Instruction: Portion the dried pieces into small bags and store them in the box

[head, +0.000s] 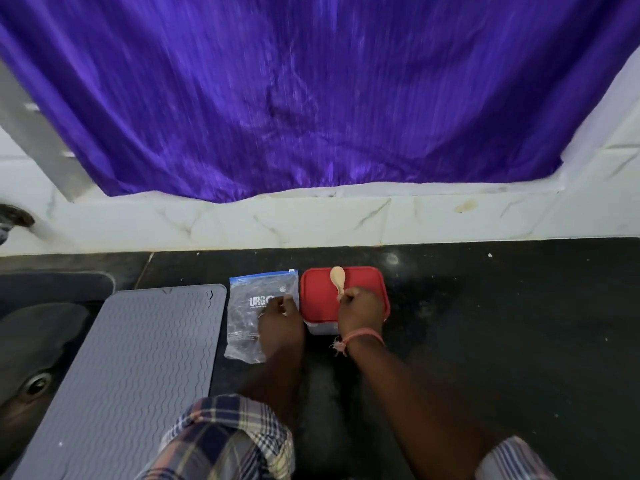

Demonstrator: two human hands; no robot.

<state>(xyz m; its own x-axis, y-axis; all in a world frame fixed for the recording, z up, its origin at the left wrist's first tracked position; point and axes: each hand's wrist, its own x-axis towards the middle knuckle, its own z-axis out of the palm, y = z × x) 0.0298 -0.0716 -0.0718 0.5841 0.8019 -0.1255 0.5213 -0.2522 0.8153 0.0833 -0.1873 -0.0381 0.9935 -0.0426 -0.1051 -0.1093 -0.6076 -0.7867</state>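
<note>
Head view showed the task barely begun: the box (344, 299) sat lidded on the dark counter (502, 323), and the clear bag (252, 313) lay flat just beside it, contents unclear. The left hand (280, 315) pinched the bag; the right hand (360, 306) gripped a wooden spoon (337, 280). No portioned bags were visible.

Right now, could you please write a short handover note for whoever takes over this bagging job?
Left hand: rests on the clear zip bag, fingers at its printed face; whether it grips is unclear.
Right hand: grips the wooden spoon, bowl end pointing away, above the red lid.
The box sits right of the bag on the black counter, lid on. Grey mat lies left of the bag.
Done: nothing visibly portioned.
Left: open the box, fill small bags, store them.
</note>
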